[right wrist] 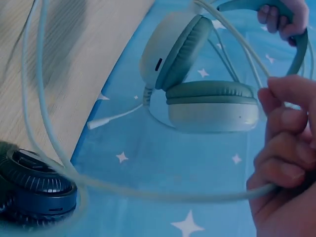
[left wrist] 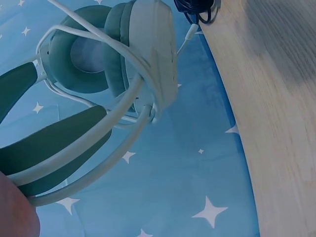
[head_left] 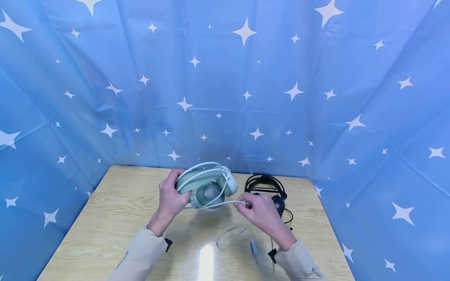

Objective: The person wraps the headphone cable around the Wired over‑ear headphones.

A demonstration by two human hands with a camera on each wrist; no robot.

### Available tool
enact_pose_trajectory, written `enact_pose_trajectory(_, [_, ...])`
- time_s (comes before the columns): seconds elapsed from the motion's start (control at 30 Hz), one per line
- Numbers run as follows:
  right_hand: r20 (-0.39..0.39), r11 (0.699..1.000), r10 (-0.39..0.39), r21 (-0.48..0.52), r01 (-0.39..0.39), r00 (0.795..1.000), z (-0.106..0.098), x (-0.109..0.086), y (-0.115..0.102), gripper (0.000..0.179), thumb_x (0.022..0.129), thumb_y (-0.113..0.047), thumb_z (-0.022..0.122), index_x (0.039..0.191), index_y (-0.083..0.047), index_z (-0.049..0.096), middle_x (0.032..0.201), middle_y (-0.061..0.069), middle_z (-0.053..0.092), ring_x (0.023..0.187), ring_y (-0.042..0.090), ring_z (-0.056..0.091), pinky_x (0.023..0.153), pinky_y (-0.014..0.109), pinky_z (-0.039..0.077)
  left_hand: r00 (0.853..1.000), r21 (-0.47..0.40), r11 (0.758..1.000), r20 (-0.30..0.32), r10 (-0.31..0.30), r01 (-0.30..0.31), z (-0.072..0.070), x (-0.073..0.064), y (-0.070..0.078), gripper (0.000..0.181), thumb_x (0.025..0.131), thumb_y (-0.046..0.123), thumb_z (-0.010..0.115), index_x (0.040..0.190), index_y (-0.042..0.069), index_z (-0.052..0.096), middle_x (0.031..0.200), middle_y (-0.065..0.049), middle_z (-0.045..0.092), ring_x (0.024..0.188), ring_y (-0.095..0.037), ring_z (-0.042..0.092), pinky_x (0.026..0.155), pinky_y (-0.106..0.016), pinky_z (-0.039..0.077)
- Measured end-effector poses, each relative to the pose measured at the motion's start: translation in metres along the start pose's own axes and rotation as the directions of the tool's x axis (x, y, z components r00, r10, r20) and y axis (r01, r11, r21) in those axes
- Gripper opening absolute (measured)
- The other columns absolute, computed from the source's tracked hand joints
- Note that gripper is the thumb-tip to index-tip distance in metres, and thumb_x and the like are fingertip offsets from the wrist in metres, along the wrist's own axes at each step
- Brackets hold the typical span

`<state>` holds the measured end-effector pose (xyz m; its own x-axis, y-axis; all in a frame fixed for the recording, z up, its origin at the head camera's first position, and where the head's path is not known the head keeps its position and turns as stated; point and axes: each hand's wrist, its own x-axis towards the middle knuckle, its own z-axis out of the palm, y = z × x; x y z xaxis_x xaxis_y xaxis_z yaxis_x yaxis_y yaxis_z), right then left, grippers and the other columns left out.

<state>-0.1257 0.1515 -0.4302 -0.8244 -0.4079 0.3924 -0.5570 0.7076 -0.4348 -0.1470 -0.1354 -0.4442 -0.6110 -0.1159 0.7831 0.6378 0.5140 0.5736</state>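
A pale green and white headset [head_left: 226,182] with a thin boom microphone [right wrist: 100,123] is held up above the table. My left hand [head_left: 172,197] grips it by the headband [left wrist: 74,155]. Pale cable loops around the headband and earcups. In my right hand [head_left: 261,212] a stretch of that cable [right wrist: 197,196] is pinched, pulled out to the right of the earcups. The cable's loose end hangs lower, with a USB plug [head_left: 254,247] in view below the right hand. Part of the headband is hidden behind the left fingers.
A black headset [head_left: 278,203] lies at the back right of the wooden table [head_left: 116,218], just beyond my right hand, its own black cable beside it. Blue curtain [head_left: 218,78] with white stars stands behind the table and along both sides.
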Motion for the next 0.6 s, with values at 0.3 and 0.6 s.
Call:
enact_pose_trajectory(0.3, [-0.156, 0.986, -0.051, -0.166, 0.024, 0.986, 0.002, -0.0008, 0.0042, 0.025, 0.081, -0.035, 0.087, 0.072, -0.025, 0.066, 0.059, -0.018, 0.05, 0.047, -0.005, 0.033, 0.041, 0.019, 0.027, 0.992, 0.034, 0.995, 0.089, 0.095, -0.098, -0.0049, 0.0025, -0.0027, 0.038, 0.067, 0.003, 0.074, 0.103, 0.0, 0.064, 0.084, -0.014, 0.07, 0.067, -0.027, 0.066, 0.057, -0.045, 0.054])
enact_pose_trajectory(0.6, [-0.106, 0.979, -0.186, -0.109, 0.175, 0.977, -0.0033, 0.0002, 0.0085, 0.012, 0.087, -0.025, 0.084, 0.087, -0.018, 0.073, 0.072, -0.014, 0.048, 0.058, -0.003, 0.037, 0.048, 0.016, 0.03, 0.973, 0.091, 0.98, 0.166, 0.162, -0.179, -0.0084, 0.0049, -0.0058, 0.035, 0.068, 0.005, 0.072, 0.103, 0.002, 0.066, 0.084, -0.011, 0.071, 0.065, -0.026, 0.067, 0.054, -0.042, 0.054])
